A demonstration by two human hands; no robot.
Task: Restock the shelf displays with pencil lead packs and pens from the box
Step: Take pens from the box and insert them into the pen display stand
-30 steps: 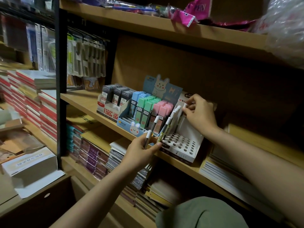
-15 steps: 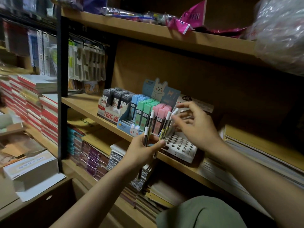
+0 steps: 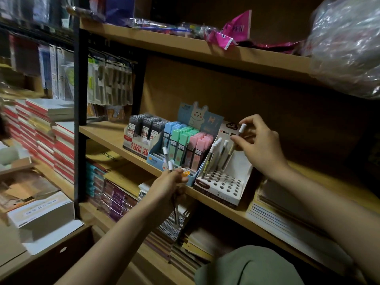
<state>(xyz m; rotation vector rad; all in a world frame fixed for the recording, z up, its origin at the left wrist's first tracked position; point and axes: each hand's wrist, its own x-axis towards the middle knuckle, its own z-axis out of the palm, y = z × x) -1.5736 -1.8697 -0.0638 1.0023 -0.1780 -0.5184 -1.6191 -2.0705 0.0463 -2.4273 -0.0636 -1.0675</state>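
Right grip: the right hand [image 3: 260, 145] pinches one white-capped pen [image 3: 236, 141] between thumb and fingertips, held tilted just above the back rows of the pen stand, cap end up.
Left grip: the left hand [image 3: 169, 185] is curled round a small bundle of spare pens [image 3: 169, 161], their white caps sticking up past the knuckles and their barrels hanging below the fist, in front of the shelf edge.
Shelf: the middle shelf [image 3: 107, 133] carries three displays side by side, each touching the next; stacked notebooks lie on the shelf below.
Pen stand: the white pen stand [image 3: 228, 185] has a grid of holes; a handful of pens stand in its left and back holes, and most of the front holes are open.
Pastel lead display: the blue rabbit display [image 3: 186, 145] holds rows of blue, green and pink lead packs, looking close to full.
Grey lead display: the red-and-white display [image 3: 141, 136] at the left holds three rows of dark grey lead packs.
Risk, seating: I judge the held pen could miss its hole and knock the leaning pens beside it, since they stand close and tilted.
Risk, bundle: the loosely fanned spares could slip from the left fist and drop behind the notebooks below.
Risk, stand: a hard push at the back might tip or slide the light card stand along the shelf.
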